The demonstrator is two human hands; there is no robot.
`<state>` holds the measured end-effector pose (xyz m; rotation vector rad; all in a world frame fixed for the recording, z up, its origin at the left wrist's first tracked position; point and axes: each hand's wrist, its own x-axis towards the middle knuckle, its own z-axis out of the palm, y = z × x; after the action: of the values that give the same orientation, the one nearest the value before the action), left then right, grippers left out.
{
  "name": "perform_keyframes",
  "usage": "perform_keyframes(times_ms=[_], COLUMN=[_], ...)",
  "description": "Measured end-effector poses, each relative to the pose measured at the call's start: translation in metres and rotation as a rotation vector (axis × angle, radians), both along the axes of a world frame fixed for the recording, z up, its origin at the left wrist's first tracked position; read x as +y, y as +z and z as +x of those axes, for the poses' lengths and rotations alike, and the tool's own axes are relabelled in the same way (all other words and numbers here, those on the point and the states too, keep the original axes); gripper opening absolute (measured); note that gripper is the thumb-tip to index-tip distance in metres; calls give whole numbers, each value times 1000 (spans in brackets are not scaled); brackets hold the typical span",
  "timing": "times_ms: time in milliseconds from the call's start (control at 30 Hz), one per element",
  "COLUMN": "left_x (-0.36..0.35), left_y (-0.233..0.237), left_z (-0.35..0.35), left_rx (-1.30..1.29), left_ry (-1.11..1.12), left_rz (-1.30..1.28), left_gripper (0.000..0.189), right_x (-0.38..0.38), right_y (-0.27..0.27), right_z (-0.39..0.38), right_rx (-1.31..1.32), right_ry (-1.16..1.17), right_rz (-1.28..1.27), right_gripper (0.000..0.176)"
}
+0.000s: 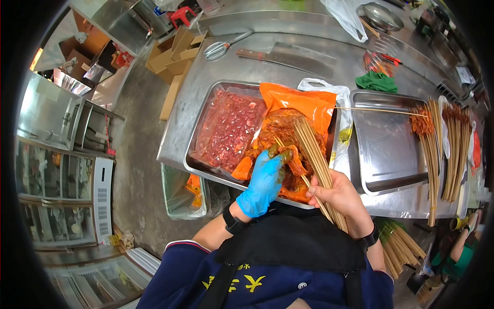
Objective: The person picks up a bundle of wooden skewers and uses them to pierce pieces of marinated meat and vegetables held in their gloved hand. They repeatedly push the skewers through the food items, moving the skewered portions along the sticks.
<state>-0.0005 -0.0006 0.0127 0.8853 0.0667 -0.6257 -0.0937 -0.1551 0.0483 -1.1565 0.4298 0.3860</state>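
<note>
My left hand point(266, 177), in a blue glove stained with marinade, is closed on a piece of marinated meat point(295, 164) at a skewer's tip. Bare, my right hand point(339, 193) grips a bundle of bamboo skewers point(315, 152) and, between thumb and finger, the single skewer point(306, 181) that runs to the meat. Both hands are over the near side of a metal tray point(188, 154). In it, an orange bag point(298, 98) lies opened under a heap of red marinated meat point(278, 126). Left of that is a clear bag of diced raw meat point(231, 129).
A second metal tray point(391, 144) stands to the right, with loaded skewers point(429, 154) across its right edge. Behind lie a cleaver point(293, 57), a whisk point(218, 49) and a green cloth point(376, 81). A lined bin point(180, 193) is below the table's left edge.
</note>
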Motion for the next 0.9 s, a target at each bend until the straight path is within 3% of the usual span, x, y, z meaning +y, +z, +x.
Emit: perform_keyframes(times_ms=[100, 167, 200, 300, 367, 433, 500, 533, 567, 667, 900], left_x=[-2, -4, -5, -12, -18, -21, -19, -15, -12, 12, 7], left_y=[9, 10, 5, -9, -8, -7, 0, -36, -29, 14, 23], left_z=[4, 5, 6, 8, 14, 18, 20, 25, 25, 23, 15], left_rx=[-76, -163, -163, -312, -604, -723, -827, -860, -861, -286, -199], left_ry=[-98, -135, -136, -108, -150, -113, -182, 7, 6, -201, -243], left_rz=[24, 229, 229, 281, 719, 787, 1084, 934, 934, 303, 155], left_gripper=[24, 24, 24, 24, 25, 28, 30, 26, 26, 25, 29], right_x=[0, -6, -8, -12, -6, -4, -2, -5, -7, -9, -5], right_y=[-2, 8, 9, 15, 23, 24, 12, 12, 11, 8, 8], right_z=[-4, -7, -9, -12, -10, -9, -8, -6, -7, -7, 0], right_rx=[-59, -360, -359, -288, -82, -36, -101, -75, -74, -64, 4], right_ry=[-28, 62, 60, 43, 64, 103, 65, 71, 70, 48, 122], right_rz=[-68, -658, -658, -557, -19, 68, 88, 64, 65, 69, 37], right_gripper=[10, 13, 13, 17, 17, 21, 25, 28, 28, 28, 31])
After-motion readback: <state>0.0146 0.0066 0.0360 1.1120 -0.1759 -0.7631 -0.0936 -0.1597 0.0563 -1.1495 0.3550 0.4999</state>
